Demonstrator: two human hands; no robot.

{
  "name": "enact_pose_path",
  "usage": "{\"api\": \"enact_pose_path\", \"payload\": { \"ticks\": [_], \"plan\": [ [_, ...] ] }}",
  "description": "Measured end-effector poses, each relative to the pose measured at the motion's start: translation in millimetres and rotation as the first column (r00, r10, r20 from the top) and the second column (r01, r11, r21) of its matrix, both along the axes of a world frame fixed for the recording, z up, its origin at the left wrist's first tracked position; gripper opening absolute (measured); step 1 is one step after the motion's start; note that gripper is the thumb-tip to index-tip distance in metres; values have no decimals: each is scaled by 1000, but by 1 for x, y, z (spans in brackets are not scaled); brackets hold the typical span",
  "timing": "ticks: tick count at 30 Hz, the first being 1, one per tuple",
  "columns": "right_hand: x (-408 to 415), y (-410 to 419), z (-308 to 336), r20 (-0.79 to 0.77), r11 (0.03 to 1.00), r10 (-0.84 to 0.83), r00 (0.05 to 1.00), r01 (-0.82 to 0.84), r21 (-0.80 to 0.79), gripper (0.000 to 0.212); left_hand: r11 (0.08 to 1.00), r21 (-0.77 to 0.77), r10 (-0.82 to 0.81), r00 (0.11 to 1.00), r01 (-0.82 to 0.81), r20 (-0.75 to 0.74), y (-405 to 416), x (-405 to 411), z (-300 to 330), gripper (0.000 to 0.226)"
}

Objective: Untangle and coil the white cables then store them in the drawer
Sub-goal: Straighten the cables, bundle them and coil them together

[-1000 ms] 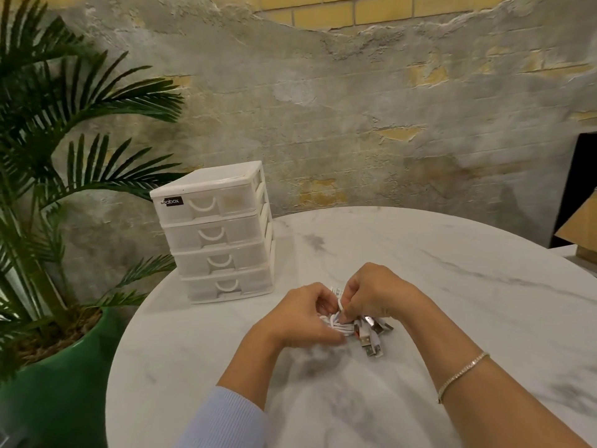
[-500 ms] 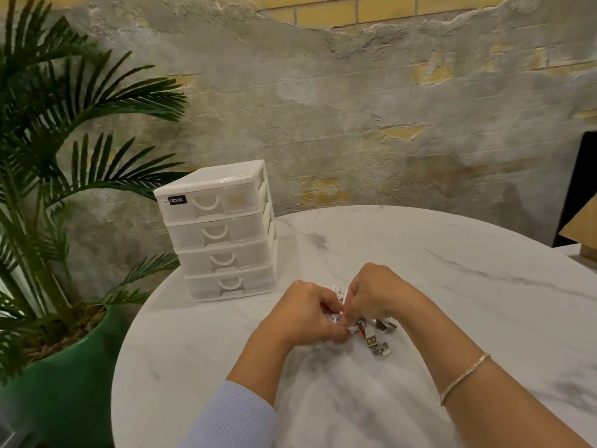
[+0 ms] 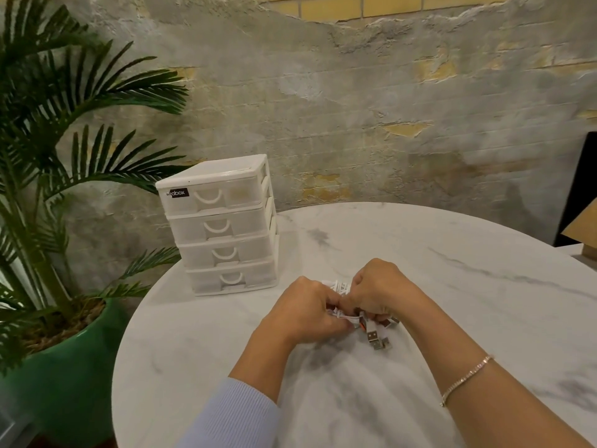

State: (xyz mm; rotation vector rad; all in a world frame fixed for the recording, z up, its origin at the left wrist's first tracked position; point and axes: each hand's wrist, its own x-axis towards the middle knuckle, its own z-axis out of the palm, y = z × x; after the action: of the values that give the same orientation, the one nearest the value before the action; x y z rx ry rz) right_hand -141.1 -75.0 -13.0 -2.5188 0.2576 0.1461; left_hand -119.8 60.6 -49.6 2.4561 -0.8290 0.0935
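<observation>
My left hand (image 3: 305, 310) has its fingers curled tight on the white cables (image 3: 343, 287); my right hand (image 3: 376, 287) pinches the same bundle, plugs (image 3: 376, 339) trailing onto the bench (image 3: 484, 302). The drawer unit (image 3: 223, 226) stands well left, all drawers closed. Marble bench lies open rightward; plaster wall (image 3: 355, 108) behind.

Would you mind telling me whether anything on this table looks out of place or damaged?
Nothing stands out. Both hands, left and right, hold the white cables bunched above the table; the drawer unit stands upright, drawers closed.
</observation>
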Motion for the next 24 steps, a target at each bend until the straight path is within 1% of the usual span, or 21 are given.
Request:
{"api": "enact_pose_path", "payload": {
  "ticks": [3,5,7,10,12,13,14,16,18,19,20,21,22,23,24],
  "plan": [
    [4,1,-1,11,1000,-18,1000,18,-17,13,995,-95,-17,1000,18,11,-1,-4,0,19],
    [6,2,-2,21,999,-18,1000,18,-41,15,989,-145,-12,1000,10,-13,-1,-5,0,10],
    [7,3,-4,23,998,-12,1000,14,-61,16,986,-166,1,999,-6,-32,-1,-6,1,12],
    [4,-2,-1,3,997,20,1000,-20,-69,17,987,-159,16,998,-25,-56,-1,-5,3,19],
    [1,-7,-1,2,998,33,999,-32,-55,26,994,-110,13,998,-21,-66,-1,-3,4,25],
    [0,-9,-1,16,998,40,999,-39,-43,28,997,-78,14,998,-18,-63,-1,-1,3,29],
    [0,-11,-2,42,999,49,998,-48,-19,25,998,-52,17,998,-20,-53,-1,0,3,31],
    [0,-16,-4,91,996,76,993,-81,45,9,999,-41,14,1000,-15,-11,-2,2,1,29],
    [-2,-20,-5,123,987,144,982,-151,51,18,998,-60,17,999,-15,31,-3,2,1,22],
    [-2,-23,-5,134,982,177,975,-185,49,18,997,-76,22,999,-20,39,-3,1,1,19],
    [-3,-26,-4,154,975,202,967,-213,59,16,993,-114,36,999,-33,29,-3,1,2,14],
    [-4,-28,-2,186,967,217,958,-237,97,18,981,-187,56,998,-56,-4,-3,1,3,9],
    [-5,-30,-1,227,951,213,950,-255,175,27,953,-287,82,995,-97,-64,-2,2,4,12],
    [-5,-32,-1,278,918,199,940,-278,282,37,900,-411,92,986,-143,-140,-2,3,6,15],
    [-4,-35,0,329,876,169,929,-295,381,49,819,-538,88,970,-199,-225,-2,4,8,14]
  ]
}}
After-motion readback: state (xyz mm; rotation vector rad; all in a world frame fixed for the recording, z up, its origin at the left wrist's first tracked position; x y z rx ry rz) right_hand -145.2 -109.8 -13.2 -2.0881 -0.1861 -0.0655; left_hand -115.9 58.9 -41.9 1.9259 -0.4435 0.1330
